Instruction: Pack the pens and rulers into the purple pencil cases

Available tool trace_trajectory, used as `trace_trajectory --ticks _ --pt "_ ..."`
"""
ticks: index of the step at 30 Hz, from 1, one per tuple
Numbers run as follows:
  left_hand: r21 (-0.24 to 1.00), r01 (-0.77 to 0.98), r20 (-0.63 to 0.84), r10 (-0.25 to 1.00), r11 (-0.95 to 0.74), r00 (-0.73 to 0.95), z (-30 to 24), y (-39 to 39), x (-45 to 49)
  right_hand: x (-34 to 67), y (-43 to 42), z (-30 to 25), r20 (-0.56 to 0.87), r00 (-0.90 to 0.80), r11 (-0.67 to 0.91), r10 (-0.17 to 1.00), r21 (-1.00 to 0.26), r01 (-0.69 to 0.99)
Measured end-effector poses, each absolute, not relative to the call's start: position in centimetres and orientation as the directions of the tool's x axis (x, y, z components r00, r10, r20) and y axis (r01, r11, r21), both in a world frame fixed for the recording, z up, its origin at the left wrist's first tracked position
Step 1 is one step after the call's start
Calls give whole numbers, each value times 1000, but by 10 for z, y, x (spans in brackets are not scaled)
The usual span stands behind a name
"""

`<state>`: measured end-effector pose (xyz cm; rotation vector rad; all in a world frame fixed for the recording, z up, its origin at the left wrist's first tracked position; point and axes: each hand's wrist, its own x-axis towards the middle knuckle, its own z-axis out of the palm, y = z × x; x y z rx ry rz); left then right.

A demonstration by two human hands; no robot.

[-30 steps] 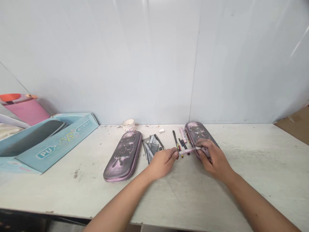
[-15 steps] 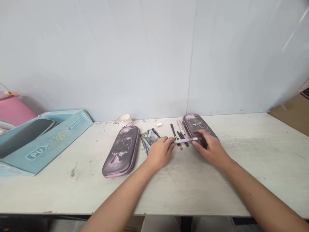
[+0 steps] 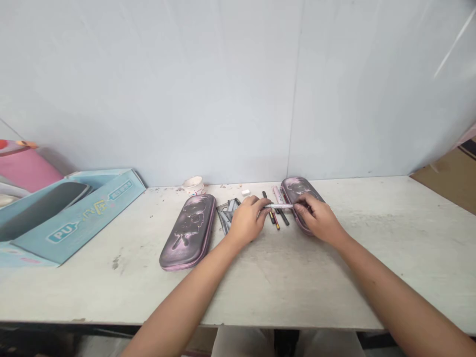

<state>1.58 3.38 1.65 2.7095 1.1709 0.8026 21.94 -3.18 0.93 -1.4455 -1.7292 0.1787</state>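
Head view: we see the left hand (image 3: 247,221) and right hand (image 3: 320,219) closed on opposite ends of a pale pink pen (image 3: 279,206), at centre right above the tabletop (image 3: 111,292). Loose pens (image 3: 278,217) and a ruler set (image 3: 227,214) lie outside the cases. The right hand partly hides a pencil case (image 3: 299,189); we cannot tell whether it is open.

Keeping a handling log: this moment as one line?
left hand: grips pen | right hand: grips its other end | pen: over loose pens, beside pencil case
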Motion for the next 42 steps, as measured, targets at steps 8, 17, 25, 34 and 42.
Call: trace_trajectory --ticks 8,17,25,34,42 --pt "307 633 557 673 -711 486 29 46 30 228 -10 22 430 129 264 894 -735 624" --pt "298 629 540 670 -718 509 4 48 21 224 -24 11 453 81 295 888 -695 656" --pt "283 615 545 651 -736 528 3 39 23 228 -24 10 494 101 341 864 -720 605" --pt "489 573 374 751 -658 544 6 40 27 221 -28 9 547 127 274 827 -589 760" --pt "865 360 9 726 -351 688 3 58 16 213 -30 2 722 -183 459 667 -205 864"
